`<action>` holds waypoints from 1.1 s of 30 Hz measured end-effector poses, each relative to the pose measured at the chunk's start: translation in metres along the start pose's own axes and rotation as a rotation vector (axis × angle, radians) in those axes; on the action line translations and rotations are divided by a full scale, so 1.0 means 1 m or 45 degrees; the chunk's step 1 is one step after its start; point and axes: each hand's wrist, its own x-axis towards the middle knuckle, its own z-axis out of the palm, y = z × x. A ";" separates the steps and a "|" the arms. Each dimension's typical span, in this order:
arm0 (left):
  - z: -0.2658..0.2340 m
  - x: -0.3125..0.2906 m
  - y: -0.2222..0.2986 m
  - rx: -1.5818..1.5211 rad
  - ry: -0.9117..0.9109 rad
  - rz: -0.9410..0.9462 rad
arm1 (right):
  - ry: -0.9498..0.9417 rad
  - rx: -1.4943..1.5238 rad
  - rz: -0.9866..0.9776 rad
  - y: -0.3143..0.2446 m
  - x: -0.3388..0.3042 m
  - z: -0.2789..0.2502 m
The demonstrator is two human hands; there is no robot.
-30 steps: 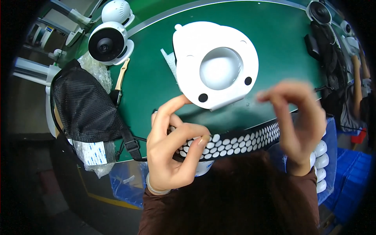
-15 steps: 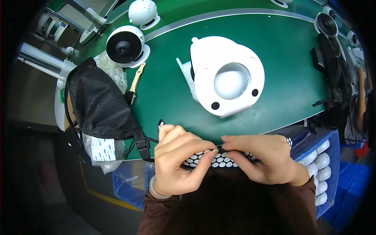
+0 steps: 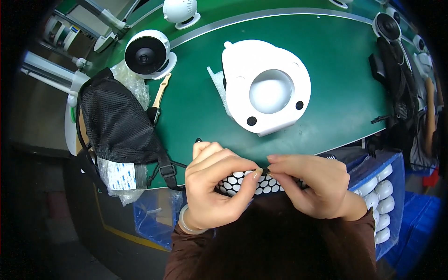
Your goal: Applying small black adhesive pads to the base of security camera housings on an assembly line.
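L hand (image 3: 219, 186) & R hand (image 3: 315, 186) at wht-dotted blk strip (image 3: 267, 186)

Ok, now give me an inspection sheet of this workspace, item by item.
Surface: green tabletop.
Job's things: white housing bearing two black discs; black strip of white dots.
Clutter: black mesh bag, bubble wrap, pale-handled tool.
Hands: left hand holds the strip; right hand has fingertips at its edge, grip unclear.
Cables: pale cord-like strand at right; type unclear.
Surroundings: blue plastic-lined bin of white parts, right; another person's forearm beyond.

Black strip (image 3: 269, 185) with rows of white dots (image 3: 266, 190), crosswise in the fingers (image 3: 246, 188)
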 end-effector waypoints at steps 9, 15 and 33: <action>0.004 0.002 -0.001 -0.074 0.044 -0.082 | 0.068 -0.169 -0.122 0.005 0.002 0.003; 0.004 0.004 0.000 -0.025 0.044 -0.048 | 0.007 0.087 0.065 0.010 0.010 0.000; 0.007 0.008 -0.006 -0.129 0.121 -0.148 | 0.329 -0.077 0.272 0.019 0.055 -0.036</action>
